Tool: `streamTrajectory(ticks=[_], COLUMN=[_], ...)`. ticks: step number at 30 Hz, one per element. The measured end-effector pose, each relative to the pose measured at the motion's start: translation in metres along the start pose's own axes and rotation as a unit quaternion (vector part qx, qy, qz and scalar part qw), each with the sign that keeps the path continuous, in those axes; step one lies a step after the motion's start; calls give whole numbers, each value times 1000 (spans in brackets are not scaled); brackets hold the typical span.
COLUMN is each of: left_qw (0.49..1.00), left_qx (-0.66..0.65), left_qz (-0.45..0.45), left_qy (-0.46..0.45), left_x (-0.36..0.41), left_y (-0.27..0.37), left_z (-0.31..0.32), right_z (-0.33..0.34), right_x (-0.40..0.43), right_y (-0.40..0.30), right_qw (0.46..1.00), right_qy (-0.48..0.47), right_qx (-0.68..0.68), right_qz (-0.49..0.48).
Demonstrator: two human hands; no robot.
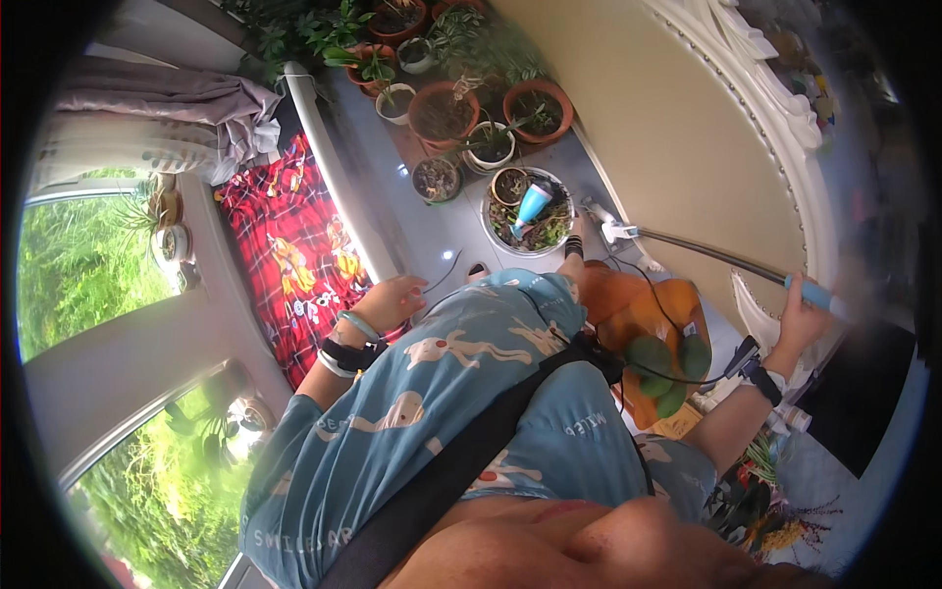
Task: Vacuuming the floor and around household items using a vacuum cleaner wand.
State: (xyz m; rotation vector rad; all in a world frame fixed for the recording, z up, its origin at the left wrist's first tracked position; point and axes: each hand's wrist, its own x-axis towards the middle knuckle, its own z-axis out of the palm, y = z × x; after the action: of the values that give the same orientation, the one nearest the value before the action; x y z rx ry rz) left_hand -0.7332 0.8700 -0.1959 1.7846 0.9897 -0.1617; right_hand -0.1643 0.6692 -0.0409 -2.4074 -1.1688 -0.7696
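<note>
My right hand (798, 316) is closed around the light-blue grip (815, 293) of a long dark pole (710, 255). The pole slopes down to a white joint and head (620, 231) near the floor, beside the beige panel. My left hand (390, 298) is beside my dress, in front of a red plaid cloth, with its fingers bent. A thin dark strand (445, 271) runs from near its fingertips; whether they pinch it is unclear. Ahead of my feet stands a white round planter (491, 234) of soil and greens, with a turquoise-and-white bottle-like object (533, 204) lying in it.
Several potted plants, including a terracotta pot (444, 114), crowd the tiled floor (434, 235) ahead. On the left are a white ledge (331, 169) and the red plaid cloth (283, 243). A beige padded panel (662, 132) with carved white trim rises right. An orange chair-like object (618, 324) sits beside my legs.
</note>
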Motion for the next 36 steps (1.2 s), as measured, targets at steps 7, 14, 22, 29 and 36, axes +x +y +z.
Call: streamTrajectory(ticks=[7,14,22,29,36], left_qw=[999,997,994,886,844], left_qx=[38,48,57,127,-51], left_qz=[-18,-3,81,440,486], left_qy=[-26,-67,-43,72,-222], left_x=[8,27,64,75,88], left_y=[7,3,77,242,321], left_z=[0,2,-32,-67,-30], right_z=[-1,-2,3,54,129], right_x=[-4,-7,-7,-72,-118], right_y=[9,8,-20,-146,-223], right_qw=[998,989,999,942,786], right_qy=[-24,-42,4,139,-186], right_qx=[56,115,33,304,579], right_qz=[34,81,21,20,112])
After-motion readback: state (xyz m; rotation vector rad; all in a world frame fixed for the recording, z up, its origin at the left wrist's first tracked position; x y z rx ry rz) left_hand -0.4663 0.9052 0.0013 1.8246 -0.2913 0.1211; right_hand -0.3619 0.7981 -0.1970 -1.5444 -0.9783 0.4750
